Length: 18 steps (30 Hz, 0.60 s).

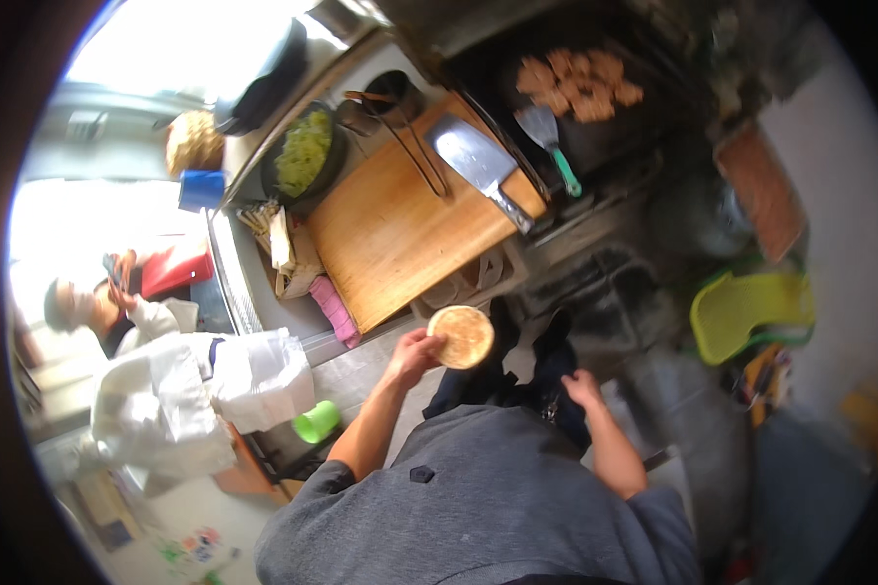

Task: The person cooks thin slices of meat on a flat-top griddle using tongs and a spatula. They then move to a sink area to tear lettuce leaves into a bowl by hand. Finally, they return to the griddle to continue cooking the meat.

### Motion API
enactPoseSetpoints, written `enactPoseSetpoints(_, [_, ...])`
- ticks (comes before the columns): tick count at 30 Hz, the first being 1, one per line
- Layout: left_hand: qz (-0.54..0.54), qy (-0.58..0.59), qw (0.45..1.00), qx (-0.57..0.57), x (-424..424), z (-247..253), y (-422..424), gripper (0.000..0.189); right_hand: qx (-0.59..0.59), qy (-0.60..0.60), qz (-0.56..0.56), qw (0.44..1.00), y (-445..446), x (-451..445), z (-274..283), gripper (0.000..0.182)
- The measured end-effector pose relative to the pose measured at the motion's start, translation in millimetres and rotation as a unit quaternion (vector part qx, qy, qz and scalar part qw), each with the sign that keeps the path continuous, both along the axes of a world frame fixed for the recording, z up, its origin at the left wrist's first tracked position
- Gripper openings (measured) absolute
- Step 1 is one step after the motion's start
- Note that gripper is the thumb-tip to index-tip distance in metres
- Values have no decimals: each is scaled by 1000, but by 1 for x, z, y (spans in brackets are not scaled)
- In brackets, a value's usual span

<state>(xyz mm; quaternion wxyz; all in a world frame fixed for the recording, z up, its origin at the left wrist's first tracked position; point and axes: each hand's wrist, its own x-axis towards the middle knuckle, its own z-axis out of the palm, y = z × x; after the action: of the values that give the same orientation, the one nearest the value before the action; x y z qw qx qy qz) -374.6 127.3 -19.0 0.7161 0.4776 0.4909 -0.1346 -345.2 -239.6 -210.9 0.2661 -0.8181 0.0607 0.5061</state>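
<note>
A round, browned flatbread [462, 337] is pinched at its left edge by my left hand [417, 356], in front of my legs. My right hand [582, 388] hangs low beside my right thigh; its fingers look curled, and whether it holds something I cannot tell. Beyond the bread lies a wooden cutting board [388, 241] with a broad cleaver [475, 157] and metal tongs [410, 150] on it. On the dark griddle [629, 139] at the upper right, pieces of meat [582, 82] sit in a cluster, a green-handled scraper [549, 139] at their near side.
A bowl of chopped greens [304, 153] stands left of the board, above a folded pink cloth [334, 311]. White plastic bags [263, 373] and a green cup [317, 422] are at the left. Another person [117, 300] is beyond the counter. A yellow-green plastic chair [746, 311] stands right.
</note>
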Motion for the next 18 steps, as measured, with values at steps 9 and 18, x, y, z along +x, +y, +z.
enactPoseSetpoints(9, [-250,-14,659,709,81,-25,132,30,260,-311,130,905,160,180,188,41])
enactPoseSetpoints(18, [40,-282,667,689,183,166,178,25,117,-426,127,888,385,289,220,64])
